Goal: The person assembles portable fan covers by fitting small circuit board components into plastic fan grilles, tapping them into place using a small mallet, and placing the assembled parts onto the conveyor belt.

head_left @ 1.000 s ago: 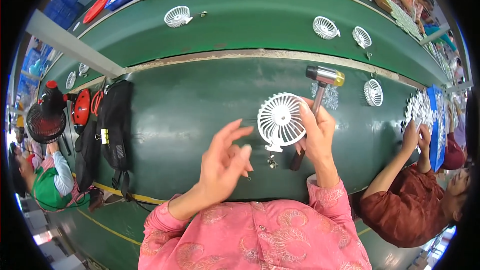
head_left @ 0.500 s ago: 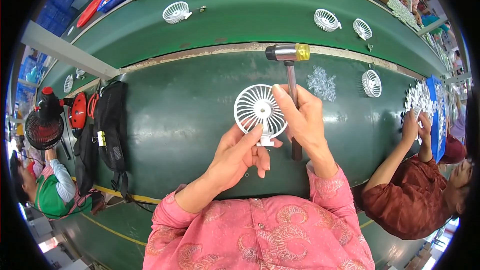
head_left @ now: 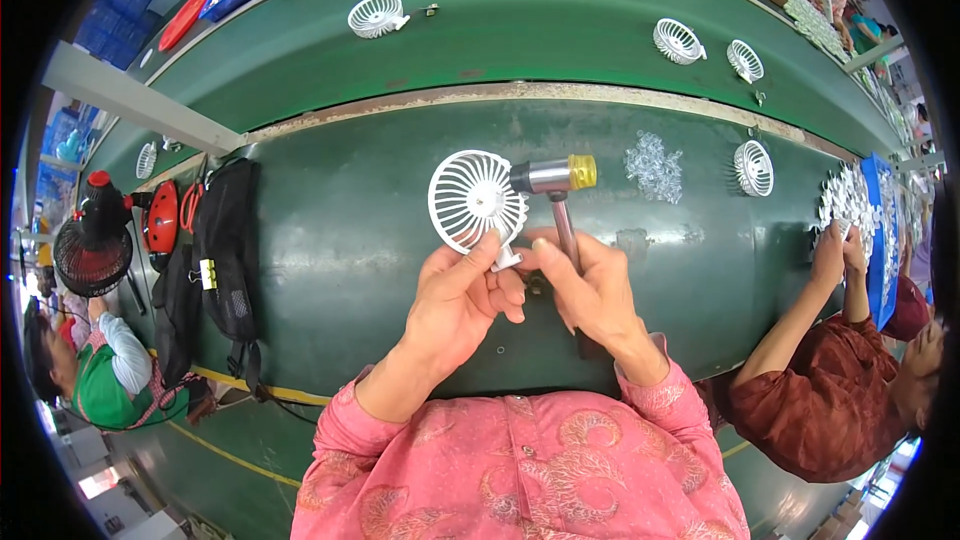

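In the head view, the left hand is gripping the white cage near mid-frame, while the right hand is closing around the hammer. The hammer's dark face is overlapping the cage's right rim; whether they are touching, one cannot tell. The thin slats might crack or bend if the right wrist turns and knocks the head into them. The cage might also tip, since the left hand is pinching it only at its lower edge.

The cage is rising above the left fingers, the thumb pressing over its lower rim and the other fingers curling beneath. The right thumb and index fingertip are pointing at its tab, just beside it.
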`<state>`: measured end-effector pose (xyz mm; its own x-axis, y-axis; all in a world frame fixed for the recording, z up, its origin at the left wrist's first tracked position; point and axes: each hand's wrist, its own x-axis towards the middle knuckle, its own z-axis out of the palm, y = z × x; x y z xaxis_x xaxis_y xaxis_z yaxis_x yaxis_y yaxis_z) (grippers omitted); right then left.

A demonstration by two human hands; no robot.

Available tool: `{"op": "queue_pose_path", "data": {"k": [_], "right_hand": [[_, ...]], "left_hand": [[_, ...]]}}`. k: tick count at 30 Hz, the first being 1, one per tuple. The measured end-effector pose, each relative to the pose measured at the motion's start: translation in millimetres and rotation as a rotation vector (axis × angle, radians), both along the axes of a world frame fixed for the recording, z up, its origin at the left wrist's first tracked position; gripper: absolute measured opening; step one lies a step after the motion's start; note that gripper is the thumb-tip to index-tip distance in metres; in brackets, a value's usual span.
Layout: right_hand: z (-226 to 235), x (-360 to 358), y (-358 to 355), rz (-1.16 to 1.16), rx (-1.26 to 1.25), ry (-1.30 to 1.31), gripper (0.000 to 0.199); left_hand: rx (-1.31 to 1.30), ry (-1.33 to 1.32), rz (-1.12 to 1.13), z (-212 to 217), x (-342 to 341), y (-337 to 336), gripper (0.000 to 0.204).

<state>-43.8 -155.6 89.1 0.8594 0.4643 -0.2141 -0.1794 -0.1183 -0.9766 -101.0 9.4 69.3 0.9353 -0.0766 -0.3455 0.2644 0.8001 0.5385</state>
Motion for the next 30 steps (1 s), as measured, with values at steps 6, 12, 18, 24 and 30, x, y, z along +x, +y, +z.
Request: {"op": "queue_pose_path", "data": {"k": [6, 12, 18, 24, 30], "right_hand": [[-1.1, -4.2, -7.1, 0.044, 0.007, 0.137, 0.027], [9.1, -4.3, -14.5, 0.022, -0.109, -0.236, 0.023], [-1.9, -2.0, -25.2, 0.042, -0.165, -0.323, 0.015], [-1.1, -5.5, -23.4, -0.101, 0.047, -0.154, 0.012], [-2.7, -7.9, -24.9, -0.097, 0.109, -0.198, 0.013]], "left_hand": [[0.055, 0.039, 0.016, 0.5, 1.7, 0.5, 0.031], [0.113, -0.001, 0.033, -1.1, 3.3, 4.8, 0.03], [0.247, -0.035, 0.057, 4.1, 1.6, 6.1, 0.03], [0.373, -0.081, 0.026, 8.8, -0.6, 3.6, 0.032], [0.469, -0.118, 0.095, 7.5, -2.2, -3.5, 0.032]]}}
